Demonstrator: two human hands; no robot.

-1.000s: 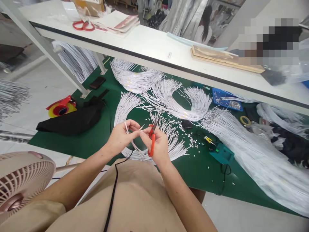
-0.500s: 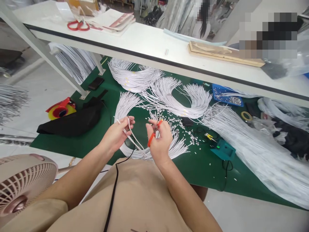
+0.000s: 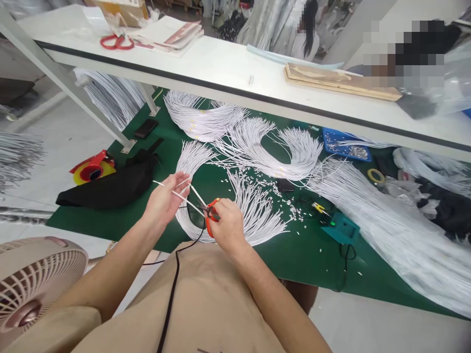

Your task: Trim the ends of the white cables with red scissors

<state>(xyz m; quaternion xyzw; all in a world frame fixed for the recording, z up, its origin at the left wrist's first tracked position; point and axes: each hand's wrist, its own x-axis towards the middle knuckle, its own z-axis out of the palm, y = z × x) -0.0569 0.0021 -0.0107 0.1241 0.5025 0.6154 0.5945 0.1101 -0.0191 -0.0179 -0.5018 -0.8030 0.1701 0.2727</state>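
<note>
My left hand [image 3: 166,200] grips a looped white wire [image 3: 183,197], with one end sticking out to the left past the thumb side. Orange-handled cutters [image 3: 212,212] are in my right hand [image 3: 231,226], their jaws touching or very close to the wire; whether the blades are around it I cannot tell. Under both hands curves a bundle of white wires [image 3: 191,149], its cut ends fanned out [image 3: 263,218] to the right. Small white offcuts [image 3: 292,211] lie scattered beside that fan.
More white wire bundles [image 3: 206,120] lie behind. A blue tray [image 3: 333,139] and a teal holder with yellow pliers [image 3: 344,228] stand right. At left are a tape dispenser [image 3: 93,169], a black pouch [image 3: 110,186] and a fan [image 3: 37,279]. A white shelf [image 3: 228,68] crosses above.
My right hand has moved left and down, bringing the cutters to the wire. My left hand has shifted slightly left, its fingers turned, and the wire now stretches toward the cutters.
</note>
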